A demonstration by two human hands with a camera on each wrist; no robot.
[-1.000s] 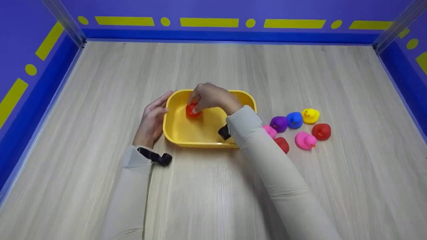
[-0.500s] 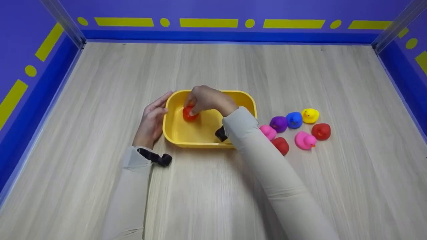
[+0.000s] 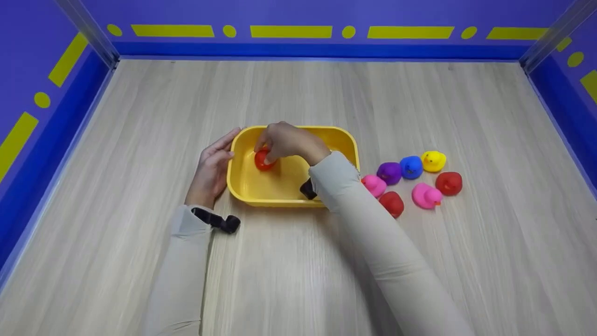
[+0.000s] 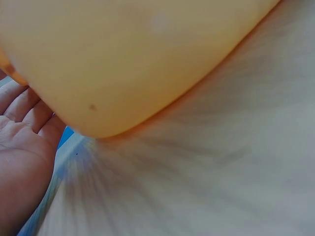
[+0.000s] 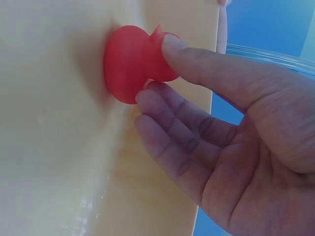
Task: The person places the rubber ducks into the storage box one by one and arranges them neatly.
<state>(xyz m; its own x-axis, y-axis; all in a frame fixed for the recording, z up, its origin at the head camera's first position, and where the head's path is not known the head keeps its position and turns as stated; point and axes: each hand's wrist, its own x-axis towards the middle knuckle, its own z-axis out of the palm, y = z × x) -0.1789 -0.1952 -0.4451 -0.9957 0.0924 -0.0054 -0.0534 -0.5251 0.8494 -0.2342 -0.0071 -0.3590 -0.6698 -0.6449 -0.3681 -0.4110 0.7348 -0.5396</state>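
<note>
A yellow plastic tub stands on the table. Inside it, near its left end, my right hand pinches a red rubber duck by the head. Seen from the right wrist, the duck has its base against the tub's floor, with the thumb on one side of the head and fingertips on the other. My left hand rests along the tub's left wall, thumb at the rim. In the left wrist view its fingers lie straight against the outside of the tub.
Right of the tub several more rubber ducks sit together: pink, red, purple, blue, yellow, another red and another pink. Blue walls bound the table at the back and sides.
My right hand has moved slightly left and toward me inside the tub, still gripping the red duck. The left hand and the other ducks have stayed put.
</note>
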